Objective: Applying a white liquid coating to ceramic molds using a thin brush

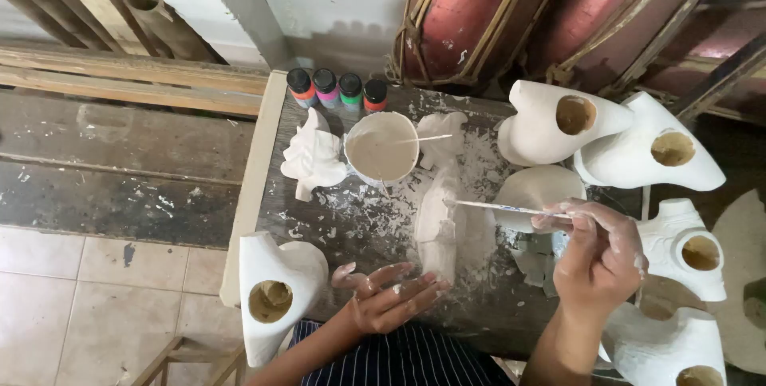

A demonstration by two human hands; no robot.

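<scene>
My right hand (598, 254) grips a thin paintbrush (503, 209) whose tip touches a long white plaster figure (439, 218) lying on the dark worktable (359, 226). My left hand (387, 294), smeared with white, rests open with fingers spread at the table's near edge, its fingertips by the figure's lower end. A white bowl of pale paint (381, 149) with a stick in it stands behind the figure. A small white figurine (313, 154) sits to the bowl's left.
Several small paint bottles (337, 88) with coloured bands line the table's back edge. Hollow white plaster pieces (558, 118) crowd the right side, and one (275, 290) stands at the near left corner. Red drums (479, 11) lean behind. Tiled floor lies left.
</scene>
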